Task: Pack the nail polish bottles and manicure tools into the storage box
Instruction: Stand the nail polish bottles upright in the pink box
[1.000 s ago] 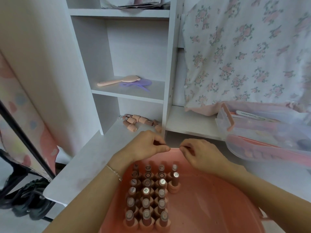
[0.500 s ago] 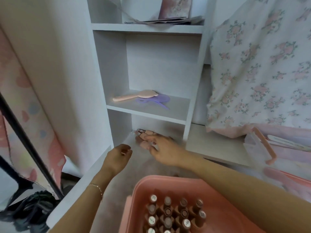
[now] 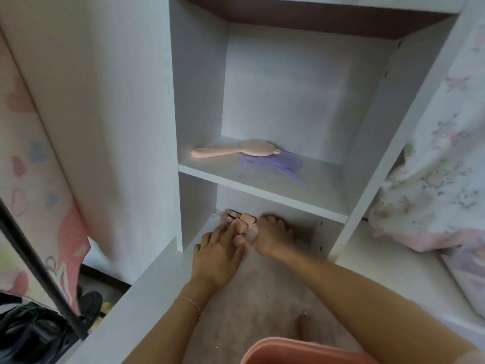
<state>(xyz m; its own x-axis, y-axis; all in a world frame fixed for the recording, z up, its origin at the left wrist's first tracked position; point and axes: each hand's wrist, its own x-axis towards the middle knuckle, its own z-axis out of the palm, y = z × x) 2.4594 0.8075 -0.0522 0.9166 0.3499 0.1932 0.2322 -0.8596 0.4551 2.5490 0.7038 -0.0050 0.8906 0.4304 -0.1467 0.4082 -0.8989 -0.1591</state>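
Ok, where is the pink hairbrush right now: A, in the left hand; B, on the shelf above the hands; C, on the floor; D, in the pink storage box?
B: the pink hairbrush lies on the shelf, above both hands.

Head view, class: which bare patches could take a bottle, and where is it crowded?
Free: the shelf board in front of the pink brush; the white ledge beside the floral cloth. Crowded: the lower cubby, where both hands meet the bottles.
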